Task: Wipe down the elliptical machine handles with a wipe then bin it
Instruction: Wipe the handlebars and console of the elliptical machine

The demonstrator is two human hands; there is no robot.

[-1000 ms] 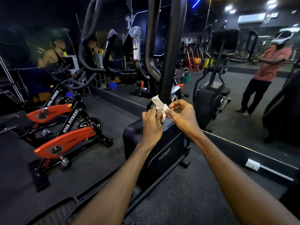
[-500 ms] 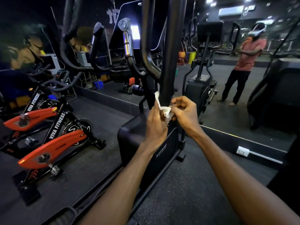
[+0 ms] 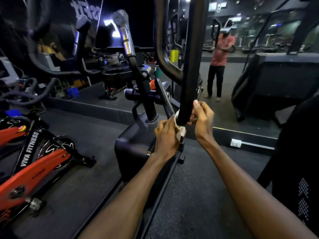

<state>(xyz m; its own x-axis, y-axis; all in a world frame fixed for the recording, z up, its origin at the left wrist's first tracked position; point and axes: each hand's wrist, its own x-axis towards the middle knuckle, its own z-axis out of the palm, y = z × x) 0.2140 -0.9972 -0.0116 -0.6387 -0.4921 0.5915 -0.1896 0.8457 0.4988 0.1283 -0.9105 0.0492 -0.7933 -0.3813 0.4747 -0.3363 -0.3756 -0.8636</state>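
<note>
Both hands [image 3: 184, 130], wipe [image 3: 180, 132] around handle [image 3: 191, 75]

Dark rubber gym floor [image 3: 89, 135]; orange-and-black spin bikes [image 3: 36, 166] near left; a wall mirror [image 3: 241, 57] far right; white wall socket [image 3: 236, 143] below it.

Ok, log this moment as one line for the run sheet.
stage: wiping handle | wipe: wrapped round lower elliptical handle | left hand: holds wipe | right hand: on wipe behind bar | bin: unseen
</note>
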